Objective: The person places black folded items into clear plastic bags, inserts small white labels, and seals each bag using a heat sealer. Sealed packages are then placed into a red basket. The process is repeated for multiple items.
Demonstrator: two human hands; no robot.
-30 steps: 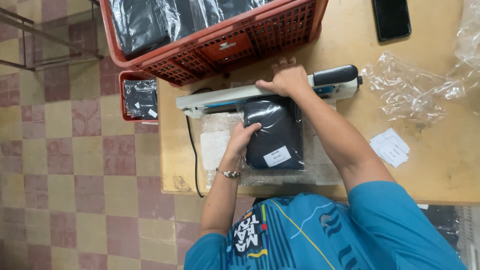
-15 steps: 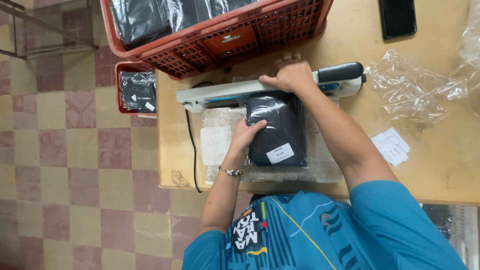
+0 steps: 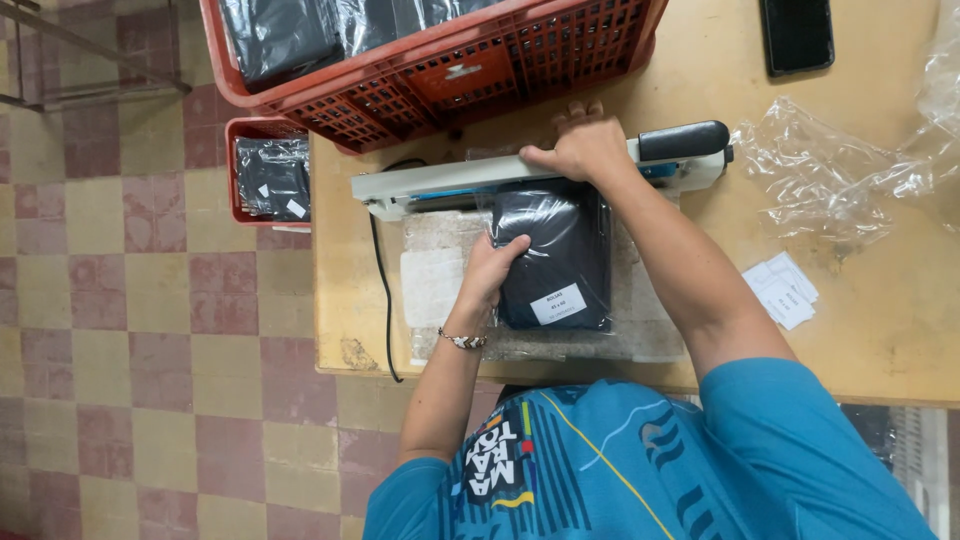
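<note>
The right hand (image 3: 583, 148) lies closed over the sealer bar (image 3: 470, 178), pressing it down on the mouth of the bagged dark garment (image 3: 555, 255). The left hand (image 3: 492, 272) grips the bag's near edge, just below the bar. The sealing step looks under way; lifting the bar cleanly likely comes next.

A dark fabric pack in clear plastic wrap (image 3: 555, 255) lies near the table's middle, a small white rectangular label (image 3: 558, 304) on its near end. Similar black packs (image 3: 273, 178) fill the small red bin at left. A black dark-screened phone (image 3: 797, 35) lies far right, white paper slips (image 3: 783, 290) nearer.
</note>
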